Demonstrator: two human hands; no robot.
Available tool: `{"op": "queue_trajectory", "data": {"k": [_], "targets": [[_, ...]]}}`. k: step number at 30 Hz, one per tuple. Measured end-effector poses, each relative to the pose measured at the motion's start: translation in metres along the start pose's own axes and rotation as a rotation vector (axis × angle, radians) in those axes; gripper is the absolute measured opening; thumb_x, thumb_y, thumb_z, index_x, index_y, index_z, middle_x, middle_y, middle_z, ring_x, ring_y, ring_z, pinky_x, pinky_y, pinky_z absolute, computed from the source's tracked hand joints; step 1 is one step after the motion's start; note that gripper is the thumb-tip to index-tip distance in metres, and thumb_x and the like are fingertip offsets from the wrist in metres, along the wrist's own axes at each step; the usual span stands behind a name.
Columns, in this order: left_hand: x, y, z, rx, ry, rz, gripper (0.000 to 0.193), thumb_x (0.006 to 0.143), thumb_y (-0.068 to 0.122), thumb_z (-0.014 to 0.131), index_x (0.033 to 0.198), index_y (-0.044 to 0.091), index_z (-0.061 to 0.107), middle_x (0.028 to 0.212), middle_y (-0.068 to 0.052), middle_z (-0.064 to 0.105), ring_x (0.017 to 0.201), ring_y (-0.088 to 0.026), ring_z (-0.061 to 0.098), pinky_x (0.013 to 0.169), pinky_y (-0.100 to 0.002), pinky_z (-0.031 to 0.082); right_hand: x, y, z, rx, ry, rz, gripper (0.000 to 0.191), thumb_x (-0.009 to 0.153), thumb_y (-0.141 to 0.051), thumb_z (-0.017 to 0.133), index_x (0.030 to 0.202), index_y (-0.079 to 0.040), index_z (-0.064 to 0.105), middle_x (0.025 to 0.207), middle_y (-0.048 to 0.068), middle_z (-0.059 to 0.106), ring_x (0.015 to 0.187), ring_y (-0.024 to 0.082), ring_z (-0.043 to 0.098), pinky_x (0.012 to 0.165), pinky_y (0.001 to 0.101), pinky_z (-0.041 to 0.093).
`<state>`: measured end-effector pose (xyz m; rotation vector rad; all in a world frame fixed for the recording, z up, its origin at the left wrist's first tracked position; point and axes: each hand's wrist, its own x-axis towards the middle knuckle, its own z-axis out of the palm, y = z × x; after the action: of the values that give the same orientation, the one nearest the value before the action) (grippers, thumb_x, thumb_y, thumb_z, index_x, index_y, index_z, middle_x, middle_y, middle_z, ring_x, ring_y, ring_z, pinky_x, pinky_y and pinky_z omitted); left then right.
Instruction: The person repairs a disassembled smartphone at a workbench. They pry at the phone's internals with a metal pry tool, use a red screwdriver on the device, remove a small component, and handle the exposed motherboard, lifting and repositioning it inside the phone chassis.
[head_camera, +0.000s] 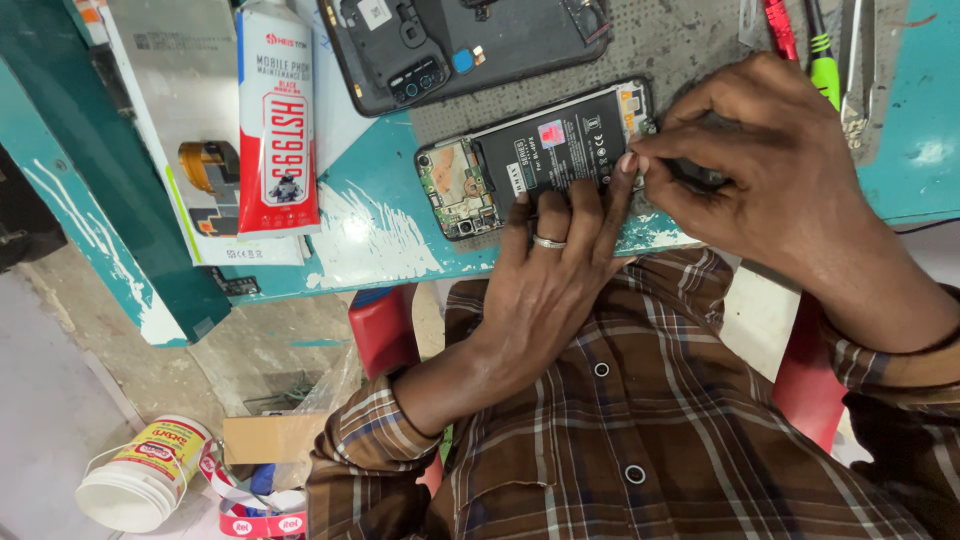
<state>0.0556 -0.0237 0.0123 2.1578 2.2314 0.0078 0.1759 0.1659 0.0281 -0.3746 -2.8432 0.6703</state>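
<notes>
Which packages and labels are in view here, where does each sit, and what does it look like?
Glue tube: upper left on the bench, white with red panels.
Flat box: under the tube, white and grey, pictured gold part.
Battery label: on the opened phone by both hands, black with a pink patch.
Tub: on the floor, lower left, white with a yellow-red label.

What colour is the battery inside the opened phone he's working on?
The battery is black with a small pink label, seen in the head view, the only one.
</notes>
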Motion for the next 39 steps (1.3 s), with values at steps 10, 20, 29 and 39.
{"op": "queue_trajectory", "data": {"k": [10,20,29,39], "targets": [[0.004,-0.005,-0.006,-0.042,-0.012,0.006,0.08,0.1,0.05,0.067,0.162,0.006,0.041,0.126,-0.011,0.052,0.111,-0.025,0.055,0.106,-0.046,0.051,-0.01,-0.006,0.0,0.093,0.099,0.117,0.024,0.087,-0.005,0.087,0.109,-0.002,0.078,0.101,0.009,0.069,0.094,0.025,0.064,0.076,0.0373,0.054],[-0.002,-0.006,-0.003,-0.051,0.041,-0.015,0.076,0.104,0.05,0.069,0.162,0.008,0.045,0.127,-0.007,0.051,0.113,-0.021,0.053,0.111,-0.043,0.045,-0.024,-0.017,0.007,0.044,0.191,0.179,0.021,0.082,-0.003,0.088,0.101,-0.001,0.078,0.095,0.011,0.069,0.095,0.028,0.064,0.076,0.0402,0.054],[-0.004,-0.008,-0.001,-0.16,0.024,-0.037,0.079,0.097,0.052,0.073,0.157,0.006,0.049,0.126,-0.007,0.054,0.109,-0.023,0.053,0.112,-0.048,0.043,-0.077,-0.003,-0.004,-0.051,0.273,0.419,0.013,0.107,-0.007,0.08,0.117,-0.001,0.075,0.113,0.011,0.071,0.102,0.019,0.061,0.084,0.0339,0.049],[-0.008,-0.041,-0.016,-0.412,0.188,-0.033,0.044,0.1,0.036,0.078,0.136,0.013,0.067,0.123,-0.005,0.058,0.118,-0.025,0.054,0.113,-0.049,0.041,-0.089,0.04,0.011,-0.23,0.199,0.681,0.018,0.112,-0.004,0.072,0.128,-0.002,0.065,0.114,0.01,0.068,0.103,0.019,0.064,0.089,0.0347,0.055]]}}
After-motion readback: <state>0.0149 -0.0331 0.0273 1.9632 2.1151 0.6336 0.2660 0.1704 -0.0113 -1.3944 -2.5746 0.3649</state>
